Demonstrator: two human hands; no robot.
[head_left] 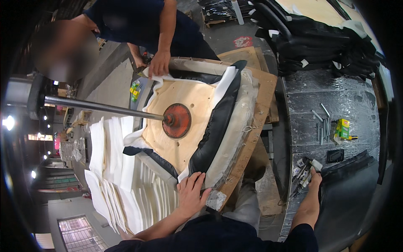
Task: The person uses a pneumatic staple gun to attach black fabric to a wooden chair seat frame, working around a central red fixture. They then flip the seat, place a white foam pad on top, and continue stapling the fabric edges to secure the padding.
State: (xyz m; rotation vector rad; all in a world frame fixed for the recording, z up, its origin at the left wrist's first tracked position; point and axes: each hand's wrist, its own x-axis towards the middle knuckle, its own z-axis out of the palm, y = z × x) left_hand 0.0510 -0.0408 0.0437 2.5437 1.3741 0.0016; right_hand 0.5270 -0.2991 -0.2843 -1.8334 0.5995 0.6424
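A wooden seat panel (pixel 161 98) lies in the middle, framed by black leather-like cover (pixel 214 128) and white padding (pixel 226 86). A red round press disc (pixel 184 122) on a metal rod bears on the panel. My left hand (pixel 193 195) lies on the near corner of the cover, fingers stretched and apart. Out to the right, my right hand (pixel 315 179) is closed around a staple gun (pixel 315 165) at the side table; part of the tool is hidden. Across the panel, a co-worker's hand (pixel 159 63) touches the far edge, and their other hand is by a dark tool.
The side table (pixel 302 101) carries metal staple strips (pixel 322 130), a green-yellow box (pixel 343 129), a black phone-like object (pixel 335 156) and black cover sheets (pixel 348 197). A brown board (pixel 262 98) supports the seat. White foam sheets (pixel 126 159) stand at left; black covers (pixel 319 46) pile up far right.
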